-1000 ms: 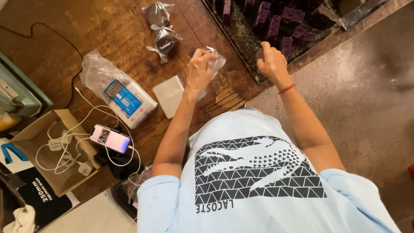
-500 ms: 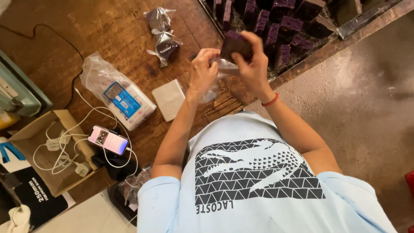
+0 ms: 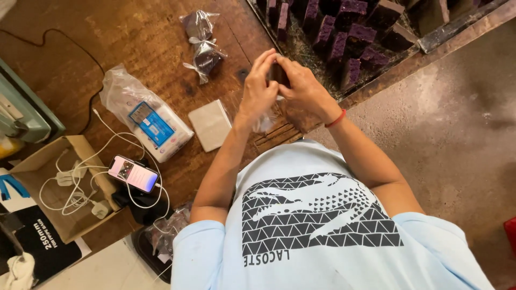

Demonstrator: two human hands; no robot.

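Head view: dark block (image 3: 278, 72) between both hands' grip

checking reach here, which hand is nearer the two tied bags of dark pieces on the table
Left. The left hand is raised just beside the tied bags, on their side of the table. The right hand meets it on the far side, toward the tray of dark blocks.

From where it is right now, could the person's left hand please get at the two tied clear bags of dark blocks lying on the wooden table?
Probably yes: the bags lie uncovered just beyond the left hand, though it now grips a dark block with the right hand.
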